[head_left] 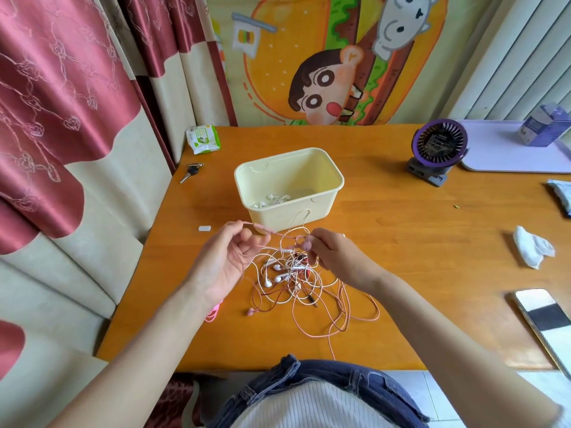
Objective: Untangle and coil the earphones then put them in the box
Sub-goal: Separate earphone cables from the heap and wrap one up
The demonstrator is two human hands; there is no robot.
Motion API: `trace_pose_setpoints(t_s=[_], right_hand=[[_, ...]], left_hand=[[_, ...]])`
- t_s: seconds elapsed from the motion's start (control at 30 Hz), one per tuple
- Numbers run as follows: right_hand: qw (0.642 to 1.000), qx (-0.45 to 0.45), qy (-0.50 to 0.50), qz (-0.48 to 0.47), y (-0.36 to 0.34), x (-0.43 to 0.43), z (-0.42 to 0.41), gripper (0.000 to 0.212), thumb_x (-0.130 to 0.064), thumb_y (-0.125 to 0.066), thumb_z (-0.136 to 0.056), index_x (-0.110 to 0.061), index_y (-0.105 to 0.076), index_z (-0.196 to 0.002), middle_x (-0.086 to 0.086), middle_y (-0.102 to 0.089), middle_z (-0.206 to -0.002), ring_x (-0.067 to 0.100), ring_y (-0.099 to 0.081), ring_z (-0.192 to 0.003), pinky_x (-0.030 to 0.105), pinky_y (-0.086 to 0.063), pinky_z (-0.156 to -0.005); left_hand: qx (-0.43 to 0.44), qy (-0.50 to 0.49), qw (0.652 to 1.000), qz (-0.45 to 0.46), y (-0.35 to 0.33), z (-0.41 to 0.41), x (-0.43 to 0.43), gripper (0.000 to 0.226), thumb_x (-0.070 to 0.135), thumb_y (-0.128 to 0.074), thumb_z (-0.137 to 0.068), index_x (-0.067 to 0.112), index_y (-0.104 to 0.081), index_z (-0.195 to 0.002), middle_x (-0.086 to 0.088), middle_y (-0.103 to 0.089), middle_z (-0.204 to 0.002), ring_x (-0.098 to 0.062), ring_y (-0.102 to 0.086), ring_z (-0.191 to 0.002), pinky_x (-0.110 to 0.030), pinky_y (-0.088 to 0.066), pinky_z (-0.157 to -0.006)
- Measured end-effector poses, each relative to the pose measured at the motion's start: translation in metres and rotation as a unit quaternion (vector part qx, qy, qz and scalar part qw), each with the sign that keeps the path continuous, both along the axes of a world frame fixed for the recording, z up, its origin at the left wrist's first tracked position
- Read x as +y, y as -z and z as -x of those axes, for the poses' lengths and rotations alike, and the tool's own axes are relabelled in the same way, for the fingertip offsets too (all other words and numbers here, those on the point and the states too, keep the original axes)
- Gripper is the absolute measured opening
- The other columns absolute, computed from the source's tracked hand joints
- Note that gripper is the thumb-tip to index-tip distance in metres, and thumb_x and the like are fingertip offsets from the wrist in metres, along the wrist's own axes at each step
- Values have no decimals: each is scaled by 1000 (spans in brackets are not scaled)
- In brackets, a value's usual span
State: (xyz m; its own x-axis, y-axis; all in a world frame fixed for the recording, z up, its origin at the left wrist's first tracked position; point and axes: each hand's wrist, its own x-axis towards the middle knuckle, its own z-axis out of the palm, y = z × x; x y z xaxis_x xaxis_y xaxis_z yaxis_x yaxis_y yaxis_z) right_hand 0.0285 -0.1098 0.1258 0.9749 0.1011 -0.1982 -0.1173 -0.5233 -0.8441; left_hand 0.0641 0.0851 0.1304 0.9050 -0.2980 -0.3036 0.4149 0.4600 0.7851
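Left hand (227, 257), right hand (335, 254): fingers (234, 233) pinching pink cord (265, 232) over tangle (293, 273) on bench (401, 242); box (262, 214) just behind; fan (438, 146), phone (543, 316) right.

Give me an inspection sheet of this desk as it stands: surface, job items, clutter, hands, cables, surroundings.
Surface: orange wooden table, partly covered.
Job's things: cream box open, white earphones inside; tangled earphones on the table in front of it.
Clutter: keys, wipes pack, fan, tray with carton, tissue, phone.
Hands: left hand and right hand each pinch the pink cable, held above the tangle.
Cables: pink, white and dark red cords knotted together; loose pink loops trail toward the table's near edge.
Surroundings: red curtain at left, cartoon wall hanging behind.
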Motion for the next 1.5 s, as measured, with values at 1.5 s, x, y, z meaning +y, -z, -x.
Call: trace_pose_setpoints(t_s=[1.5], right_hand=[[999,-8,32,-31,-2,13,6,49,-33,-41,-99,-16,-48,-53,-11,-46,-34,4,-37,-36,15,-31,-45]], left_hand=[[-185,236,891,-342,-2,12,-18,11,18,-71,-79,13,-64,-85,2,-62,-72,-7,-57,-66,-23,-45,-65]])
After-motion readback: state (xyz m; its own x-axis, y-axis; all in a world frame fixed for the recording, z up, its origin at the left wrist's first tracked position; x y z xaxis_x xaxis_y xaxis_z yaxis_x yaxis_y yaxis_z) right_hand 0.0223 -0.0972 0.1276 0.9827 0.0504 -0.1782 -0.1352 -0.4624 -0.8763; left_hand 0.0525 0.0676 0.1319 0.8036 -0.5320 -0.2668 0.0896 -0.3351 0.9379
